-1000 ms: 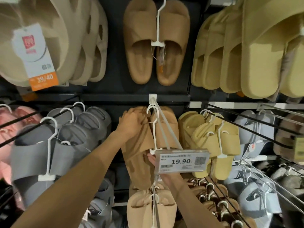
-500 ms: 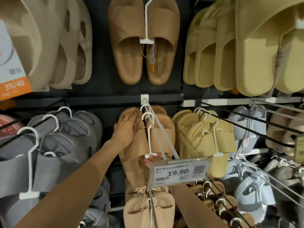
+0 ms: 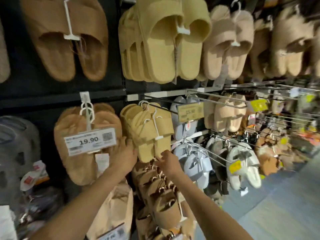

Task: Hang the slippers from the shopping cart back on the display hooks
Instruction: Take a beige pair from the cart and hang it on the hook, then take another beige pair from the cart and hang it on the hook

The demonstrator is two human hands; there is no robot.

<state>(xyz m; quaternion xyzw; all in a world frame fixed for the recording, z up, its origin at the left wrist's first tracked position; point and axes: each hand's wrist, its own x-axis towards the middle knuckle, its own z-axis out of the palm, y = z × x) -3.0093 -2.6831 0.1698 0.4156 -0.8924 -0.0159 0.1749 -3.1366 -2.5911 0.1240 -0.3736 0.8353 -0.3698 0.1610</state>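
The yellow slippers (image 3: 150, 135) hang by a white hanger on their display hook (image 3: 155, 101), beside the brown pair (image 3: 86, 144). The left hand (image 3: 124, 158) rests open-fingered against their heel; the right hand (image 3: 166, 160) touches the toe edge, grip unclear. A tug could unhook neighbouring pairs. The price tag (image 3: 90, 142) and jutting wire hooks (image 3: 207, 153) crowd withdrawal.

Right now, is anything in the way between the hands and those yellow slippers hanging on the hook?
Nothing visible is in the way. The left hand and the right hand are both already at the bottom edge of the mustard-yellow fabric slippers on the white plastic hanger. The white 19.90 price tag sits off to the left, not between them.
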